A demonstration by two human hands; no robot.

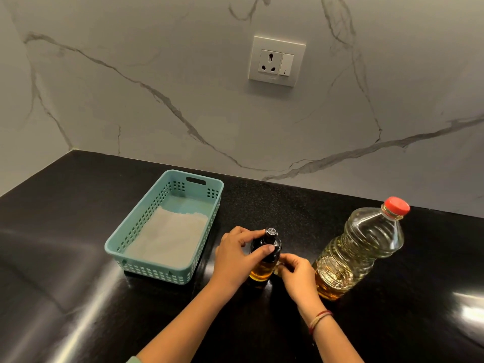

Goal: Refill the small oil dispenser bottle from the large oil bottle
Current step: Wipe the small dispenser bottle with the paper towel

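The small oil dispenser bottle (262, 271) stands upright on the black counter, with a black pump top (270, 233) and a little amber oil at its base. My left hand (235, 255) wraps around its black top from the left, thumb across the collar. My right hand (296, 273) holds the lower glass body from the right. Just to the right stands the large oil bottle (358, 250), clear plastic, partly filled with yellow oil, its red cap (397, 206) on.
A teal plastic basket (136, 229) lined with a pale cloth sits to the left of the bottles on the black counter (65, 258). A marble wall with a socket and switch (276, 61) rises behind.
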